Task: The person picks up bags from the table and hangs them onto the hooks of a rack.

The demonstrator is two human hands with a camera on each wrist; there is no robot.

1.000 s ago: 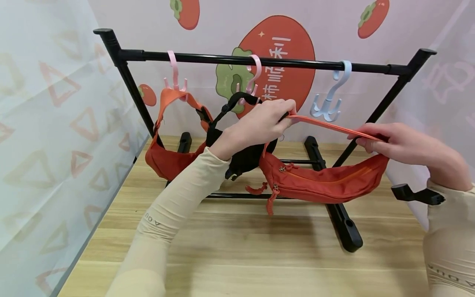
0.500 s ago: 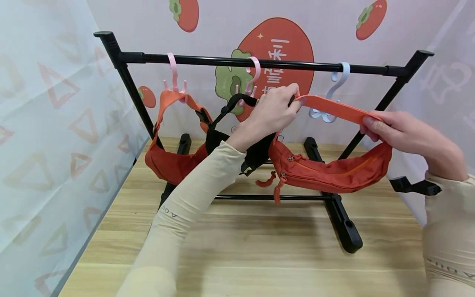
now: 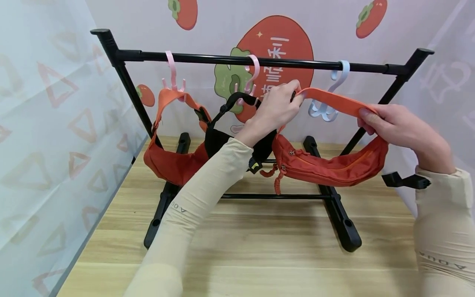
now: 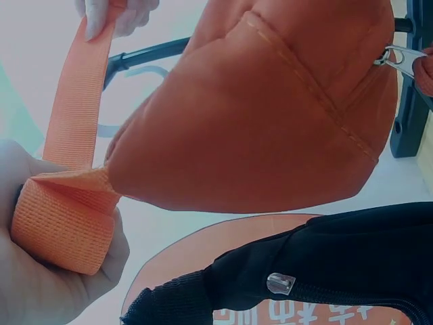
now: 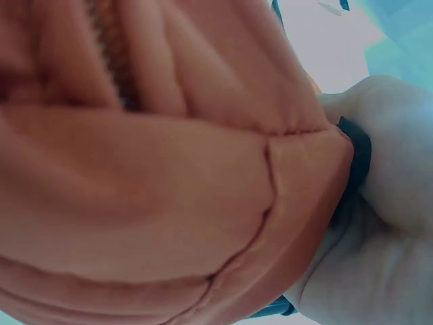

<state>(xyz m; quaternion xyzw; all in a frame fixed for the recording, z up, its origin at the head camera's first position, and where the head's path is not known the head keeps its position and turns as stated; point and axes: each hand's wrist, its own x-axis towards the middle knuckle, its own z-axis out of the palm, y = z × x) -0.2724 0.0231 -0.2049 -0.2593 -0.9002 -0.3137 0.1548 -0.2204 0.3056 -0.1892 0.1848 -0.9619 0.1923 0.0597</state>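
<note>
A red waist bag [image 3: 330,167] hangs in the air from its orange strap [image 3: 335,101], in front of the rack's right half. My left hand [image 3: 276,109] grips one end of the strap; in the left wrist view a fold of webbing [image 4: 64,223] lies in its fingers. My right hand [image 3: 398,126] pinches the other end between thumb and fingers. Taut and broad side forward, the strap passes in front of a light blue hook [image 3: 326,107] on the bar, partly covering it. In the right wrist view the bag's red fabric [image 5: 135,189] hides the fingertips.
The black rack [image 3: 208,59] stands on a wooden table [image 3: 282,247]. On its left pink hook [image 3: 172,72] hangs another red waist bag [image 3: 174,163]. A black bag [image 3: 219,142], partly behind my left forearm, hangs from the middle pink hook [image 3: 255,72].
Both hands have risen with the red waist bag, the left one also shifting right. The strap has turned from edge-on to broad side forward, now overlapping the blue hook.
</note>
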